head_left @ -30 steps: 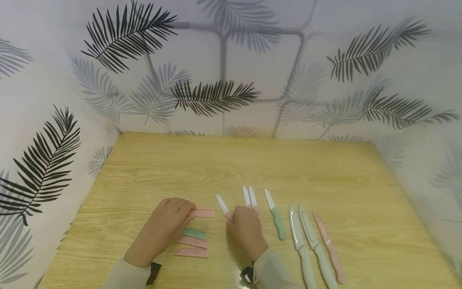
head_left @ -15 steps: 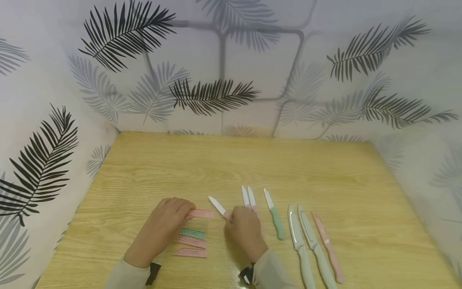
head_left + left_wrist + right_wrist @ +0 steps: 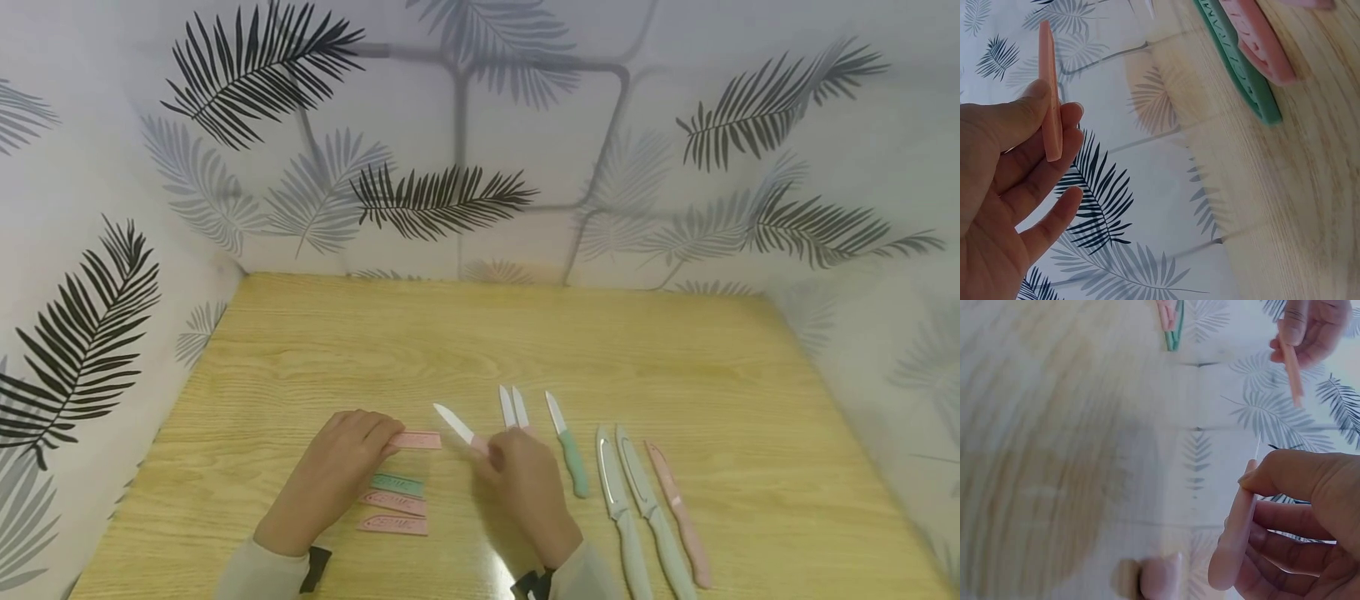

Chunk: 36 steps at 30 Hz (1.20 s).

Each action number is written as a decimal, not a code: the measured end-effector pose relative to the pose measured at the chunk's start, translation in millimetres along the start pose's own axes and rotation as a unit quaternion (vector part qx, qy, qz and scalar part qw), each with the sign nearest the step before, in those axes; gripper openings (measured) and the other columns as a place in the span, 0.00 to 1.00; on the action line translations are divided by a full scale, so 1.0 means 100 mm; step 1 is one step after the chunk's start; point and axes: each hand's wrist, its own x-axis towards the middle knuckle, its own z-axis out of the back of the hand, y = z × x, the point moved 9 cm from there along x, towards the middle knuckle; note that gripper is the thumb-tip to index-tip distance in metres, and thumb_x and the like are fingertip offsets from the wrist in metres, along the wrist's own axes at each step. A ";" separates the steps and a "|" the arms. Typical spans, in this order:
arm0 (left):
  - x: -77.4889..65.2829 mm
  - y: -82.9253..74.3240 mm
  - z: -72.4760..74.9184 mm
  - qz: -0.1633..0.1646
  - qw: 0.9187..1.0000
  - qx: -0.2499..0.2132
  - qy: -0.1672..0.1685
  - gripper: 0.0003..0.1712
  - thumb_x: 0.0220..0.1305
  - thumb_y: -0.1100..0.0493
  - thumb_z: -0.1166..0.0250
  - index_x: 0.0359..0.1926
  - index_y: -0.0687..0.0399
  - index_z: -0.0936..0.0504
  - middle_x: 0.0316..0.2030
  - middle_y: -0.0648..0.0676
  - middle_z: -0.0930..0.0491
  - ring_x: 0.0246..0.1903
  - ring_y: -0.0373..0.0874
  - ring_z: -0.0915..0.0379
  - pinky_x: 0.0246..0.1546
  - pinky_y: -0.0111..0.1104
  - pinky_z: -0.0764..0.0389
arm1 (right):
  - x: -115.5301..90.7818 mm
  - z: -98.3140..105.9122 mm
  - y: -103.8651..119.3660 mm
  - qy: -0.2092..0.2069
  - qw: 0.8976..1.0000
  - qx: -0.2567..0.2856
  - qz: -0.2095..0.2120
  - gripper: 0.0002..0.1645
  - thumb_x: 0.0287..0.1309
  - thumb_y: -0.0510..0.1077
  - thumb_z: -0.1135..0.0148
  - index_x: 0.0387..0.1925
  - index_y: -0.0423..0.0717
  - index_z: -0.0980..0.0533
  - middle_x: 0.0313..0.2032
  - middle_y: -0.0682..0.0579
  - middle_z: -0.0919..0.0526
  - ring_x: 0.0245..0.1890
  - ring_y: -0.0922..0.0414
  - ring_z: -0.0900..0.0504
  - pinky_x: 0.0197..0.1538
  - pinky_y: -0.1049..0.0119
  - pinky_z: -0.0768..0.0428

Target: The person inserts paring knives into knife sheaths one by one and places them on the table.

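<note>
Okay, I had left hand (image 3: 347,457) pinching a pink sheath (image 3: 418,440), right hand (image 3: 525,483) fingers clamped on a pink-handled knife (image 3: 467,436) (white-bladed, near that sheath), green-handled knife (image 3: 567,444) lying farther right.

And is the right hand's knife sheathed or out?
Out: the knife shows a bare white blade, clear of the pink sheath in the left hand.

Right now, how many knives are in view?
7: a pink knife in the right hand, two small ones partly hidden behind it; then, rightward, a green knife, two large pale knives, a pink one.
</note>
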 end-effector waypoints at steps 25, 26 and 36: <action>-0.01 -0.02 0.01 -0.019 1.000 -0.003 -0.021 0.11 0.63 0.59 0.42 0.43 0.62 0.23 0.39 0.53 0.22 0.38 0.46 0.25 0.40 0.39 0.23 | -0.40 0.59 -0.01 -0.123 0.982 0.027 0.142 0.07 0.39 0.39 0.30 0.24 0.43 0.21 0.21 0.57 0.25 0.20 0.66 0.32 0.23 0.78 0.29; -0.01 -0.02 0.00 -0.018 1.000 -0.003 -0.018 0.11 0.62 0.59 0.42 0.43 0.62 0.23 0.39 0.53 0.21 0.38 0.46 0.25 0.40 0.39 0.23 | -0.41 0.59 0.00 -0.120 0.982 0.031 0.144 0.07 0.39 0.39 0.30 0.24 0.43 0.21 0.22 0.57 0.25 0.20 0.66 0.31 0.23 0.79 0.28; 0.01 -0.04 -0.05 -0.014 1.000 0.003 0.007 0.12 0.66 0.55 0.46 0.42 0.59 0.23 0.38 0.52 0.22 0.40 0.45 0.26 0.42 0.38 0.24 | -0.40 0.50 0.10 -0.086 0.982 0.006 0.169 0.07 0.38 0.38 0.31 0.22 0.46 0.23 0.20 0.60 0.29 0.20 0.67 0.33 0.23 0.81 0.30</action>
